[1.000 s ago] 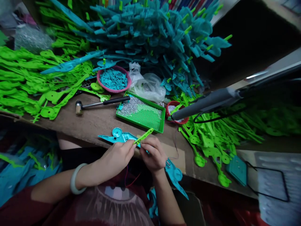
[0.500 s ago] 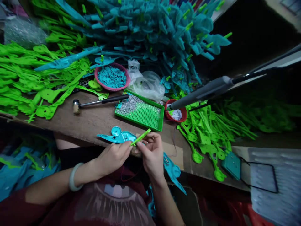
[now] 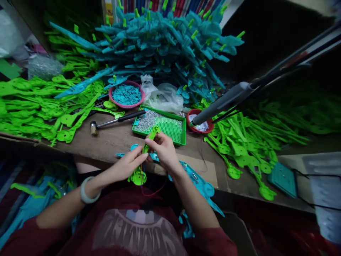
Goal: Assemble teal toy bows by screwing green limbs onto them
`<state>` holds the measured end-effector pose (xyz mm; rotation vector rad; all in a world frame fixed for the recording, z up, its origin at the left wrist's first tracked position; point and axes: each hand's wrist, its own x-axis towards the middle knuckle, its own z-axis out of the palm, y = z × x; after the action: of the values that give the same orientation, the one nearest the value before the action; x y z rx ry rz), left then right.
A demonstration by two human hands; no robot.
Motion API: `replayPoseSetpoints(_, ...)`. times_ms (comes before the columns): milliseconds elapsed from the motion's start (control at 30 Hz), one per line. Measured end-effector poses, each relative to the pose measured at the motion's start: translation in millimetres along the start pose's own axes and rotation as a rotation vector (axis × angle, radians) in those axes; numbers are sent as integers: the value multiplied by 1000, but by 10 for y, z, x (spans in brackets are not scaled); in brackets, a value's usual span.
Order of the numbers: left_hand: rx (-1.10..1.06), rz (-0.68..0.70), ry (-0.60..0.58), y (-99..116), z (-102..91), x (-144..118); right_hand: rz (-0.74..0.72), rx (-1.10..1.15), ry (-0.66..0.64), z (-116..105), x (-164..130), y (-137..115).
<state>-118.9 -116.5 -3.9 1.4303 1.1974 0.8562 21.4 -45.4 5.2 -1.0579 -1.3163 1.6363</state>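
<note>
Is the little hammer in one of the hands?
No, the hammer lies on the table by the green tray, while both hands hold a green plastic piece.

On the surface in front of us we see a hammer lying beside a green tray half covered with small metal bits. Behind it stand a pink bowl of teal pieces, a crumpled plastic bag and a red bowl. We see a teal heap at the back, and green heaps to either side.
</note>
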Motion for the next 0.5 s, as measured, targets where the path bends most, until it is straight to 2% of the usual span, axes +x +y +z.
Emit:
replayPoseSetpoints(67, 54, -53, -57, -7, -228, -28, 24, -28, -127, 19, 67, 9)
replayPoseSetpoints(100, 40, -95, -39, -6, -360, -48, 2, -60, -161, 12, 72, 15)
replayPoseSetpoints(133, -1, -135, 27, -4, -499, -70, -49, -118, -167, -11, 51, 25)
replayPoseSetpoints(200, -130, -177, 269, -8, -779, -124, -191, -326, -152, -124, -74, 67)
replayPoseSetpoints(267, -235, -192, 499, -38, -1009, -182, -310, -594, -170, -330, -284, 148)
replayPoseSetpoints(300, -261, -214, 558, -67, -1087, -208, -356, -704, -190, -460, -401, 202)
replayPoseSetpoints(400, -259, -289, 558, -184, -1113, -225, -461, -849, -214, -878, -699, 371)
replayPoseSetpoints(500, -265, -275, 474, -255, -894, -108, -583, -941, -216, -1199, -852, 483)
